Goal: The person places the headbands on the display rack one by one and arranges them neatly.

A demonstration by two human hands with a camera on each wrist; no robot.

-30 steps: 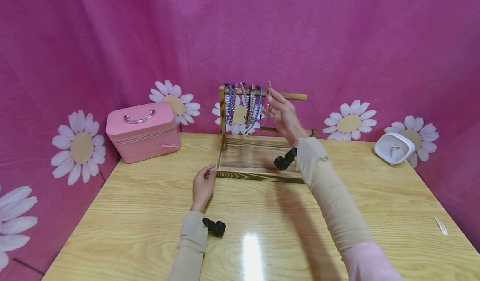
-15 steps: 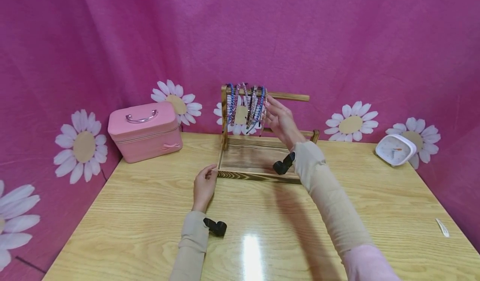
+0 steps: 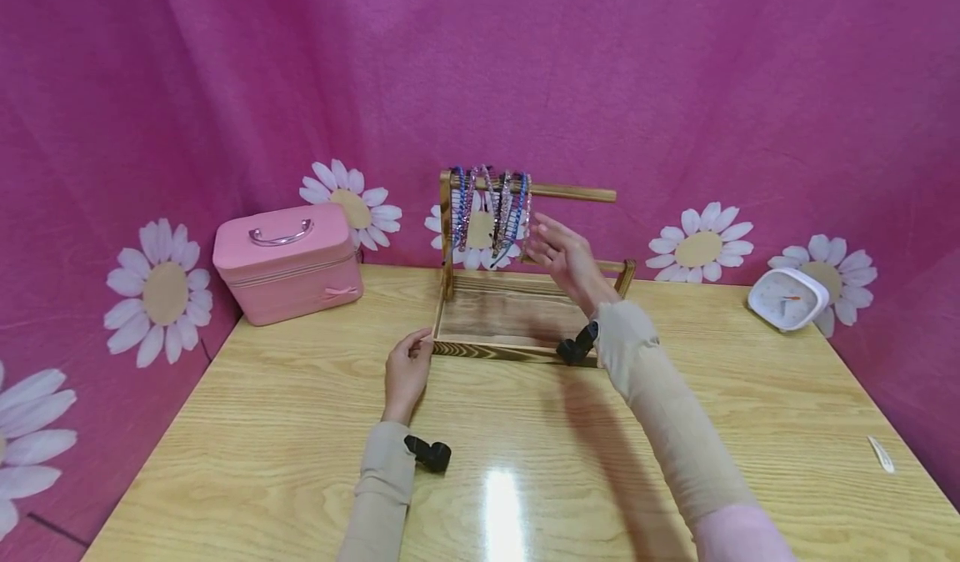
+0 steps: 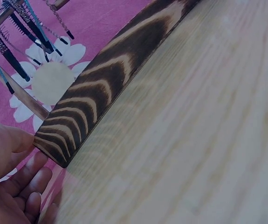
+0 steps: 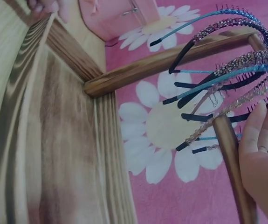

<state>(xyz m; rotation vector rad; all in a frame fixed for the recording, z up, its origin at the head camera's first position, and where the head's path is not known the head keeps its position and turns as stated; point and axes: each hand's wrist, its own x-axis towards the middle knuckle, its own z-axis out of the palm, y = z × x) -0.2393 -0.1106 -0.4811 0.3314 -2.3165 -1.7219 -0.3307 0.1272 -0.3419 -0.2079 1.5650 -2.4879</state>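
Observation:
A dark-grained wooden rack [image 3: 517, 353] with a tray base and a raised bar [image 3: 577, 192] stands at the back middle of the table. Several beaded, glittery headbands [image 3: 483, 212] hang from the left part of the bar, blue, pink and silvery ones among them. My left hand [image 3: 407, 374] holds the tray's front left corner between thumb and fingers, as the left wrist view also shows. To the right of the outermost headband [image 5: 231, 108], below the bar, my right hand [image 3: 572, 260] hovers with loosely extended fingers, holding nothing. Its thumb is out of sight in the right wrist view.
A pink vanity case [image 3: 288, 266] with a metal handle stands left of the rack. At the right are a white alarm clock [image 3: 788, 298] and a small white hair clip [image 3: 881, 454]. A pink daisy-patterned cloth [image 3: 480, 62] hangs behind the table.
My right hand pushed the last headband left along the bar against the others, let it go, then moved down and slightly right. The left hand has stayed at the corner.

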